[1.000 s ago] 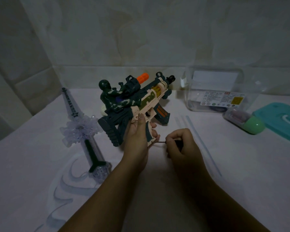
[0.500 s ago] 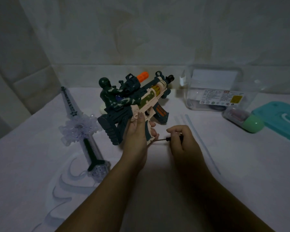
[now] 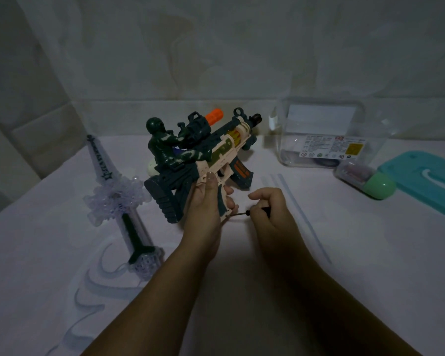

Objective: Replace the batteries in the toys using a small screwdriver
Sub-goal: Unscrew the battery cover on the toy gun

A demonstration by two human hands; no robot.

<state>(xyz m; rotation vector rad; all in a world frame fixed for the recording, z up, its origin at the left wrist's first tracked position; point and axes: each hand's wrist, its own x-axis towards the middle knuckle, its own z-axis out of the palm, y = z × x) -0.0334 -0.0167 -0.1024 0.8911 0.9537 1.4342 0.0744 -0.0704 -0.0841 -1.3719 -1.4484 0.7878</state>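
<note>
Our right hand (image 3: 270, 214) has its fingers curled round the dark handle of the small screwdriver (image 3: 238, 214). Its thin shaft reaches left to the bottom of the grip of the toy gun (image 3: 216, 155), where we take the battery cover's screw to be, though the screw itself is too small to see. Our left hand (image 3: 206, 201) wraps that grip, thumb up along the pale body, holding the gun tilted above the worktop (image 3: 370, 253).

To do this well, we should keep the shaft in line with the screw, press in firmly while turning slowly, and brace the gun so it cannot twist. The light is dim, so we may have to seat the tip by feel.

A toy soldier (image 3: 165, 147) sits just behind the gun and a toy sword (image 3: 121, 201) lies to the left. On the right are a clear box (image 3: 326, 134), a green-capped capsule (image 3: 365, 178) and a teal tray (image 3: 427, 176). The worktop is pale, and a pale marbled wall (image 3: 216, 47) stands behind it.
</note>
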